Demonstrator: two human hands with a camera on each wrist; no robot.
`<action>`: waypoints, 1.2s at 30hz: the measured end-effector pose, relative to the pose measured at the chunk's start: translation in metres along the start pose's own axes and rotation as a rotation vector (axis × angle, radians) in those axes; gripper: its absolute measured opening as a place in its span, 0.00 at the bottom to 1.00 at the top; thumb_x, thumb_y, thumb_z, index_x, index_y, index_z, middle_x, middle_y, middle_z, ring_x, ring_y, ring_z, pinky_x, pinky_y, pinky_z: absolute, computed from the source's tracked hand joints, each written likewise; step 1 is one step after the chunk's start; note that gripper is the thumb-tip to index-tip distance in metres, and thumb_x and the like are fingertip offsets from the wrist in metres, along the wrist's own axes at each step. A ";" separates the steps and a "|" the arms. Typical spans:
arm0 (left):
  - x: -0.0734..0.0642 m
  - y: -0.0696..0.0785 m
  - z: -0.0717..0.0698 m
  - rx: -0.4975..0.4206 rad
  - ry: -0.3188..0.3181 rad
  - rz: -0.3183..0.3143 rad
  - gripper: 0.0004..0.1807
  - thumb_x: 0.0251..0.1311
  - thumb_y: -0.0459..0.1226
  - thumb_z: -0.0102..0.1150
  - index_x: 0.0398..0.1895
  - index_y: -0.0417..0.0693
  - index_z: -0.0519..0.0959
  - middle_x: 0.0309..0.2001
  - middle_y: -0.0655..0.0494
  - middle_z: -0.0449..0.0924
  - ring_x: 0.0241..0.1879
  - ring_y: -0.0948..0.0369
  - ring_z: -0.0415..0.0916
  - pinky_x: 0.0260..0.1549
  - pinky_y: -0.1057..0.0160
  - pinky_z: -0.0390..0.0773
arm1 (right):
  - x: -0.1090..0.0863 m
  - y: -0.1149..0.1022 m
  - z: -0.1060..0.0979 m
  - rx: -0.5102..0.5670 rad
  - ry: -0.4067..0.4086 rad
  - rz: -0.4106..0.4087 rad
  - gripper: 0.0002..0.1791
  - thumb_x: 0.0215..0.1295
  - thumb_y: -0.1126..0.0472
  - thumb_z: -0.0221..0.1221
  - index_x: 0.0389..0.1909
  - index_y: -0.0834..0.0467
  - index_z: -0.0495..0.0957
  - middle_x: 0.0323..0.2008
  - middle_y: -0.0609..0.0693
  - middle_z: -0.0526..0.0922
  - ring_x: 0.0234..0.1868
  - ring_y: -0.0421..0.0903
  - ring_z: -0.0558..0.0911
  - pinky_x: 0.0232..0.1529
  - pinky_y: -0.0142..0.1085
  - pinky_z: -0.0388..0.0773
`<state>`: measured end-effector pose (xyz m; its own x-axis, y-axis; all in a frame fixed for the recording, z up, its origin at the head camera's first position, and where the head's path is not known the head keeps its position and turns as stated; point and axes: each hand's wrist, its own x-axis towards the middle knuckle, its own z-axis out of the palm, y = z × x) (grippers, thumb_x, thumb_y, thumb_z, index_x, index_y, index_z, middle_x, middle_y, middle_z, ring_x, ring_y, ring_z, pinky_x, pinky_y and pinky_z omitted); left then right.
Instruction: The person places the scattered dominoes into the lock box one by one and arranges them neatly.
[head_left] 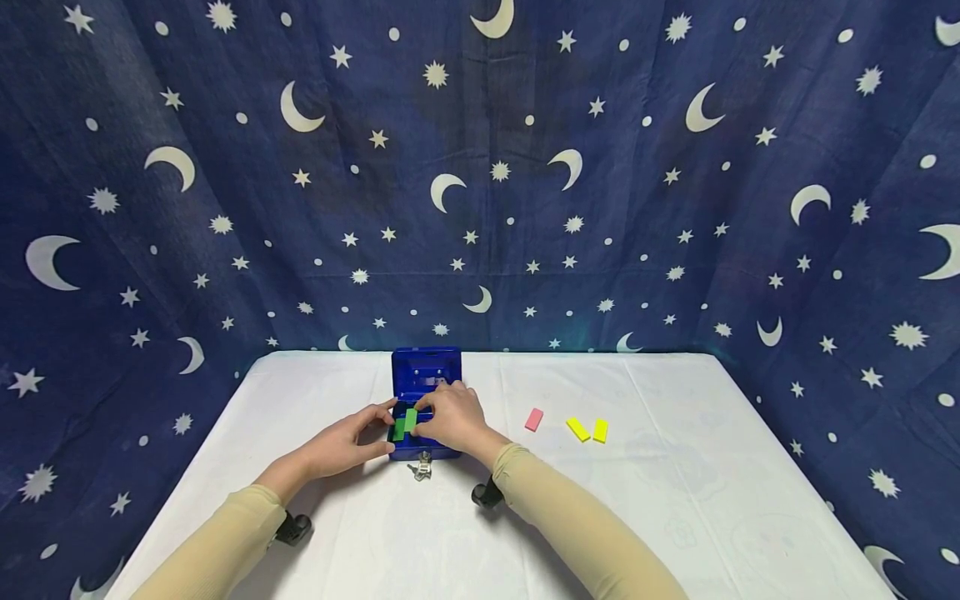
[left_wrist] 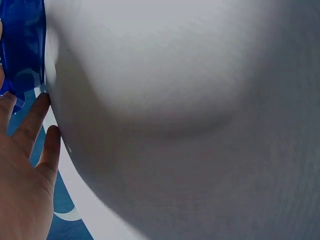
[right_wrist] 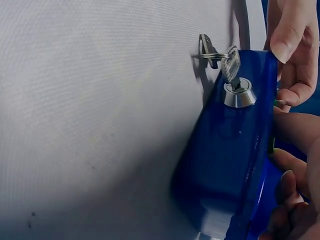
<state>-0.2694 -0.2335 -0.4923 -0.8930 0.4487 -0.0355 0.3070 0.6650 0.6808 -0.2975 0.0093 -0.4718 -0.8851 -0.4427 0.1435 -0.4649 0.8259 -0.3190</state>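
A blue cash box (head_left: 425, 454) stands on the white cloth with its lid (head_left: 426, 367) raised at the back. My right hand (head_left: 457, 417) reaches over it and pinches a light green block (head_left: 411, 419) between thumb and fingers. A darker green block (head_left: 398, 430) shows at the left inside the box, beside the pinched one. At the box's left side, my left hand (head_left: 360, 435) grips the wall, thumb at the front corner and fingers near the rim. In the right wrist view, a key (right_wrist: 231, 67) sits in the front lock (right_wrist: 240, 94). My fingers hide much of the inside.
To the right of the box lie a pink block (head_left: 534, 419) and two yellow blocks, one slanted (head_left: 577, 429) and one nearly upright (head_left: 601, 431). A dark blue curtain (head_left: 495, 233) with moons and stars surrounds the white-covered table (head_left: 660, 500).
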 end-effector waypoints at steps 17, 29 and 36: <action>0.000 -0.001 0.000 -0.017 -0.012 -0.024 0.21 0.66 0.56 0.63 0.55 0.62 0.70 0.79 0.65 0.53 0.76 0.53 0.56 0.69 0.38 0.58 | 0.004 -0.002 0.013 -0.141 -0.034 -0.052 0.21 0.55 0.39 0.73 0.48 0.42 0.89 0.44 0.38 0.87 0.40 0.42 0.72 0.44 0.40 0.67; 0.001 -0.001 0.001 -0.009 -0.008 -0.011 0.22 0.65 0.58 0.63 0.54 0.61 0.70 0.79 0.64 0.54 0.75 0.53 0.57 0.69 0.39 0.59 | 0.007 -0.005 0.015 -0.160 -0.037 -0.036 0.21 0.55 0.39 0.73 0.48 0.43 0.89 0.42 0.36 0.87 0.40 0.42 0.73 0.43 0.40 0.66; 0.000 0.001 -0.001 -0.010 -0.013 -0.013 0.24 0.65 0.59 0.63 0.55 0.60 0.71 0.79 0.65 0.53 0.76 0.53 0.56 0.69 0.38 0.58 | 0.007 -0.003 0.017 -0.149 -0.030 -0.040 0.21 0.56 0.39 0.72 0.48 0.42 0.89 0.42 0.36 0.87 0.40 0.42 0.72 0.41 0.38 0.65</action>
<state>-0.2698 -0.2334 -0.4914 -0.8925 0.4477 -0.0545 0.2917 0.6651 0.6875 -0.3016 -0.0021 -0.4857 -0.8660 -0.4843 0.1245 -0.4995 0.8493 -0.1708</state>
